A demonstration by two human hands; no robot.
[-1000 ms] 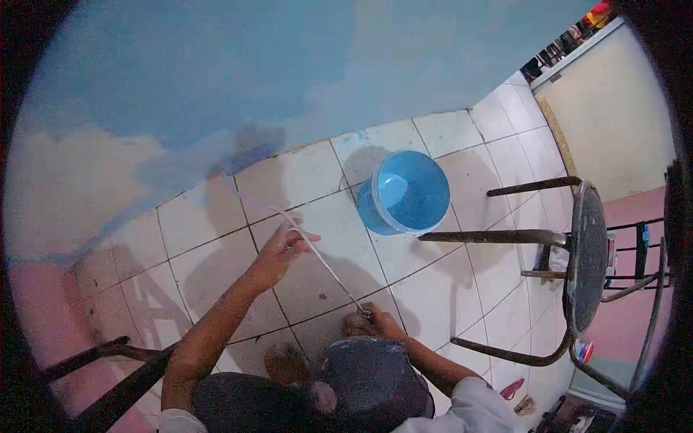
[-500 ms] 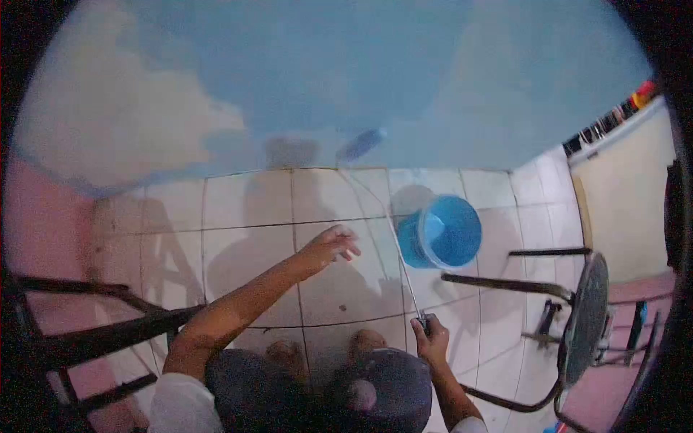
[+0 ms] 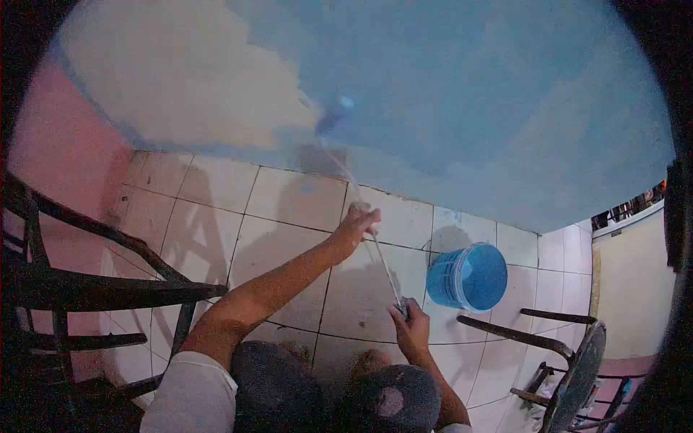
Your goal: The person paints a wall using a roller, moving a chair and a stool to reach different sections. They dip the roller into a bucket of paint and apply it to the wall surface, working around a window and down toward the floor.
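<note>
Against the wall, roller pole (image 3: 361, 209) gripped by left hand (image 3: 359, 222) midway, right hand (image 3: 410, 328) closed on its end, blue bucket (image 3: 468, 277) beside.

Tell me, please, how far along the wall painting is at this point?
Most of the wall already looks blue. In hand: the left hand and right hand grip the roller pole, with the roller at the paint edge. Left: the cream patch and the pink strip.
</note>
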